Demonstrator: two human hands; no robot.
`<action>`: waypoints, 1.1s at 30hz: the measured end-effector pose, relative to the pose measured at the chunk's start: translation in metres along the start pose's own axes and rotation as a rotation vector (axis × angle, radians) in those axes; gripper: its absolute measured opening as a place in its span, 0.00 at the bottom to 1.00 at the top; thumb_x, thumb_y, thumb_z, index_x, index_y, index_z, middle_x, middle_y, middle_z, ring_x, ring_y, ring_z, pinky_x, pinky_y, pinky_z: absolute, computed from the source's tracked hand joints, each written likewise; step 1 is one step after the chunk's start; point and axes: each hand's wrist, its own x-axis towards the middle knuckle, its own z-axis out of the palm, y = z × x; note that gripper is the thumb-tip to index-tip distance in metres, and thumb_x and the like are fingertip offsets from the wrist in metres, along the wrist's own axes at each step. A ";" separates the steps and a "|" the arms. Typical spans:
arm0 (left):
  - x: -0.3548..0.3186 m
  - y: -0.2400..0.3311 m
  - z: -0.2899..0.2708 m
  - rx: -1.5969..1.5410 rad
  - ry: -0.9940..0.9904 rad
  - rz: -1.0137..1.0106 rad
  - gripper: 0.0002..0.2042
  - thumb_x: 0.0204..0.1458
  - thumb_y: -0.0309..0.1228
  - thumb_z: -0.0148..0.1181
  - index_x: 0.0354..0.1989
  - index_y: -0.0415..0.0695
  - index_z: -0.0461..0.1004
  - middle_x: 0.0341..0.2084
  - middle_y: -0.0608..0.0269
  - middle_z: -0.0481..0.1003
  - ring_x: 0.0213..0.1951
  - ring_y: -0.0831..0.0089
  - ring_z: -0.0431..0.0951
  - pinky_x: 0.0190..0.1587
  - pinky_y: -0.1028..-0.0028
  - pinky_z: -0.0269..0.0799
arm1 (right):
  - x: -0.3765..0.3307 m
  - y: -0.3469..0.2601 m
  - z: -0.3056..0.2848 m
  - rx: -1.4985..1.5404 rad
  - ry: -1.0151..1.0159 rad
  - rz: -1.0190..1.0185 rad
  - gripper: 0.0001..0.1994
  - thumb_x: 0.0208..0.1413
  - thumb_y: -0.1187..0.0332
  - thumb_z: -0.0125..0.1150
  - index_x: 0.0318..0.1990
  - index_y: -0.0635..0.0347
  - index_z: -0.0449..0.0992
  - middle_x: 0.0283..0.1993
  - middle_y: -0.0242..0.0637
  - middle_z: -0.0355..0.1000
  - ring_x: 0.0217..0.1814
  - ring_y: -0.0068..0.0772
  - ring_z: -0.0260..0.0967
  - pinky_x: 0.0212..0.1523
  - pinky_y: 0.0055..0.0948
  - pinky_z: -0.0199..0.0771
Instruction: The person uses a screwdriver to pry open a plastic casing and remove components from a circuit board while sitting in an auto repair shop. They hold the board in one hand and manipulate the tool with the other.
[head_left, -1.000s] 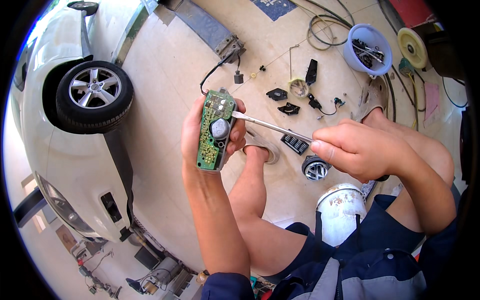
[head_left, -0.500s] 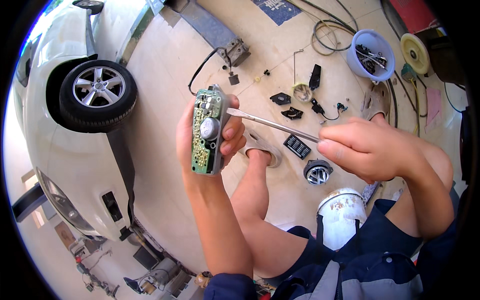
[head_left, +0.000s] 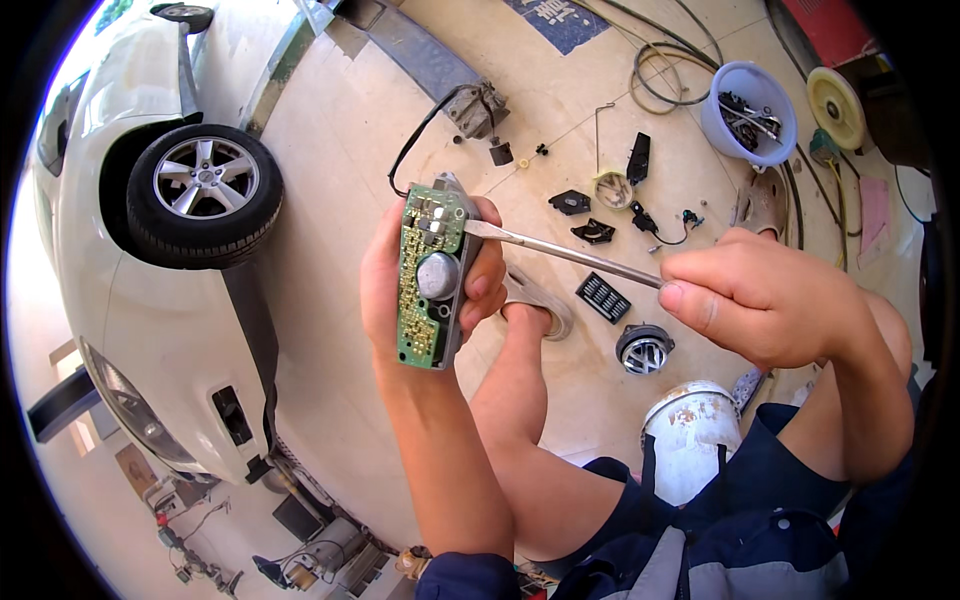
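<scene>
I see one board (head_left: 430,275) gripped in my left hand (head_left: 400,285) and one blade (head_left: 560,252) pinched by my right hand (head_left: 765,300). Since earlier, the board has tilted more upright.

You get bright, even daylight here, warm on the beige tiled floor (head_left: 330,180), with glare bleaching the glossy white car body (head_left: 130,330). Shadows stay soft. Focus holds sharp at centre; straight edges bow toward the black circular fisheye rim.

The left hand (head_left: 400,290) grips an upright green circuit board (head_left: 428,278). The right hand (head_left: 765,300) pinches a flat metal tool (head_left: 560,250), its tip touching the board's upper edge. Small black parts (head_left: 590,215) lie on the floor (head_left: 340,180) near a white car (head_left: 140,250).
</scene>
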 end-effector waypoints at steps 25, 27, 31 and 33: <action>0.001 -0.010 -0.010 -0.094 0.028 -0.037 0.31 0.64 0.48 0.26 0.42 0.30 0.69 0.12 0.51 0.66 0.07 0.66 0.61 0.13 0.71 0.58 | 0.005 0.005 0.014 0.016 -0.004 -0.009 0.17 0.66 0.61 0.43 0.32 0.65 0.71 0.22 0.51 0.68 0.29 0.56 0.66 0.33 0.46 0.64; 0.000 -0.010 -0.012 -0.105 0.004 -0.041 0.30 0.65 0.48 0.26 0.42 0.30 0.68 0.13 0.52 0.66 0.08 0.66 0.61 0.13 0.71 0.58 | 0.006 0.007 0.015 0.003 0.003 -0.019 0.17 0.66 0.61 0.43 0.32 0.65 0.71 0.23 0.50 0.68 0.29 0.56 0.66 0.33 0.45 0.64; -0.002 -0.010 -0.018 -0.137 -0.140 -0.075 0.23 0.64 0.42 0.29 0.44 0.32 0.65 0.16 0.57 0.66 0.12 0.71 0.63 0.17 0.73 0.57 | 0.007 0.007 0.017 0.009 -0.004 -0.041 0.17 0.66 0.61 0.43 0.33 0.66 0.71 0.24 0.50 0.68 0.29 0.56 0.65 0.33 0.46 0.64; 0.000 -0.011 -0.017 -0.206 -0.185 -0.062 0.21 0.64 0.40 0.30 0.45 0.32 0.64 0.17 0.57 0.66 0.13 0.71 0.64 0.18 0.74 0.57 | 0.008 0.006 0.017 0.021 0.005 -0.046 0.17 0.66 0.61 0.43 0.33 0.66 0.71 0.25 0.50 0.68 0.30 0.56 0.65 0.34 0.45 0.64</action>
